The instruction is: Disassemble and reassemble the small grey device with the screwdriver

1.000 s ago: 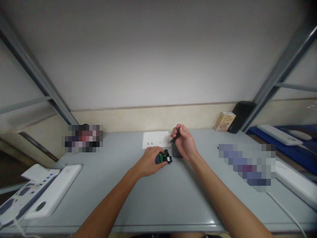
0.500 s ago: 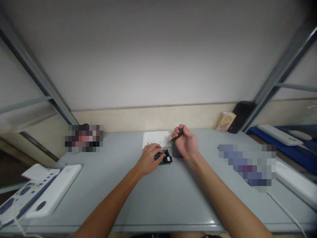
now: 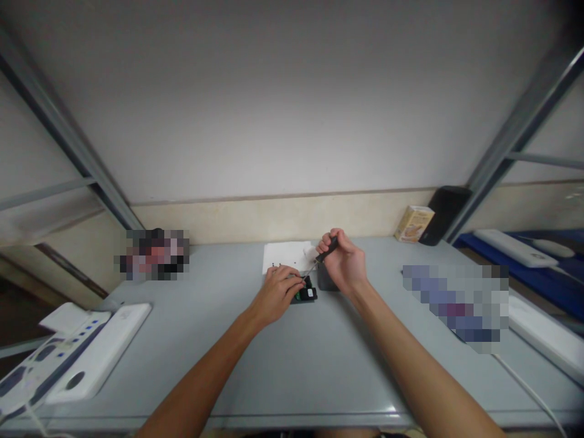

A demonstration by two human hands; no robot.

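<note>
My right hand (image 3: 347, 263) is closed around the dark handle of a screwdriver (image 3: 326, 248). Its thin metal shaft slants down and left to my left fingertips. Under them lies a small black device with a green circuit board (image 3: 308, 294) and a white label. My left hand (image 3: 276, 293) rests over the device's left part, fingers drawn together near the screwdriver's tip. What those fingers pinch, if anything, is hidden. Behind them a white sheet (image 3: 279, 252) bears a few tiny dark bits. A dark grey box-like object (image 3: 326, 281) sits beneath my right hand.
On the left lie a white power strip (image 3: 50, 350) and a long white case (image 3: 107, 347). A yellow box (image 3: 414, 224) and a black object (image 3: 444, 214) lean at the back right. Blurred-out items sit on both sides of the grey table (image 3: 301, 377). A white cable (image 3: 524, 386) runs along the right.
My left fingers have drawn together towards the screwdriver's tip, after being spread over the device. My right hand and the screwdriver have barely moved.
</note>
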